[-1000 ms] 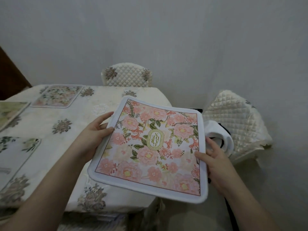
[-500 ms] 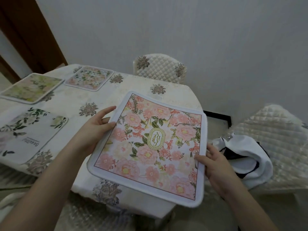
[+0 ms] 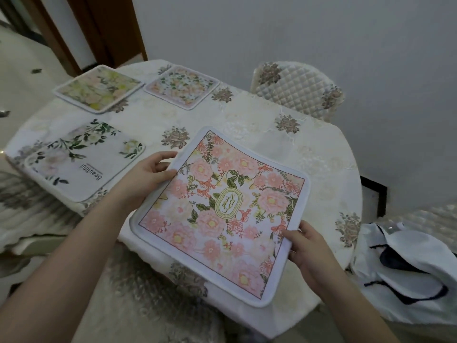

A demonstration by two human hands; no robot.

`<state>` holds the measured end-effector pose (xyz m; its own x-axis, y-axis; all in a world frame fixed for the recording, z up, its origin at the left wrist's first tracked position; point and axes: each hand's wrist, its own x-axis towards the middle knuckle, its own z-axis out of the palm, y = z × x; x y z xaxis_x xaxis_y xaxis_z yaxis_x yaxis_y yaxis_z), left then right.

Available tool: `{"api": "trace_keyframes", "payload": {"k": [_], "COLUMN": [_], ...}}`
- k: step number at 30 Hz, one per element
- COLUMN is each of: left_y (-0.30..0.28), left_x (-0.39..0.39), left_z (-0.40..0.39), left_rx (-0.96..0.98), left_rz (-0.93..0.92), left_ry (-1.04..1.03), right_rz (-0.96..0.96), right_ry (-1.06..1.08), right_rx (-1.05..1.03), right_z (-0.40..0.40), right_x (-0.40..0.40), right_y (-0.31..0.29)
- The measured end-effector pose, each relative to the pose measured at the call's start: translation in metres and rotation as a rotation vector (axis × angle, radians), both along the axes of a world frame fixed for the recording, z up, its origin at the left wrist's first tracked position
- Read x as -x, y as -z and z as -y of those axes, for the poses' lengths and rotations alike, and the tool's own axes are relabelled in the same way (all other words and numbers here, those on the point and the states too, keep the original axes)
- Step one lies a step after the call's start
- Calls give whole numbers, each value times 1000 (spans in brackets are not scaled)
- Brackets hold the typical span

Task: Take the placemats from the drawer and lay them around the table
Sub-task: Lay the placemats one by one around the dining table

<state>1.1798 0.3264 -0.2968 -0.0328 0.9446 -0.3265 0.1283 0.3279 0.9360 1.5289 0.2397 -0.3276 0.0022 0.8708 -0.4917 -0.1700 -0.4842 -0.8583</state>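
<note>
A pink floral placemat (image 3: 222, 214) with a white border hangs low over the near edge of the table (image 3: 284, 144). My left hand (image 3: 146, 177) grips its left edge, thumb on top. Its right edge is pinched by my right hand (image 3: 306, 246). Three other placemats lie on the table: a white one with green leaves (image 3: 84, 159) at the near left, a yellow-green one (image 3: 99, 87) at the far left, and a pale pink one (image 3: 183, 86) beside it.
The table wears a cream floral cloth. A quilted chair (image 3: 299, 90) stands at the far side against the wall. Another quilted chair (image 3: 435, 219) at the right carries a white garment (image 3: 405, 273). A brown door frame (image 3: 99, 28) rises behind the table.
The view has swung left and down, bringing more of the table and the three laid placemats into sight. Both hands have carried the pink placemat lower over the table's near edge.
</note>
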Motion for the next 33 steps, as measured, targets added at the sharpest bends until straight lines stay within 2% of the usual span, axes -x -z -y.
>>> {"api": "trace_keyframes", "payload": {"k": [3, 8, 12, 18, 25, 33], "left_y": [14, 42, 65, 106, 135, 162], "left_x": [18, 35, 52, 67, 68, 78], "left_z": [-7, -24, -39, -49, -61, -58], "left_rx": [-8, -41, 0, 68, 75, 67], "left_rz": [-71, -296, -409, -544, -518, -605], "left_ry": [-15, -64, -109, -120, -172, -180], "right_rz": [-7, 7, 29, 48, 137, 289], "right_ry": [-28, -131, -223, -242, -288, -350], "right_rx": [42, 88, 124, 201, 284, 264], "right_z": [-13, -36, -61, -86, -93, -103], "right_x": [18, 45, 64, 80, 83, 81], "right_y": [17, 45, 66, 99, 131, 142]}}
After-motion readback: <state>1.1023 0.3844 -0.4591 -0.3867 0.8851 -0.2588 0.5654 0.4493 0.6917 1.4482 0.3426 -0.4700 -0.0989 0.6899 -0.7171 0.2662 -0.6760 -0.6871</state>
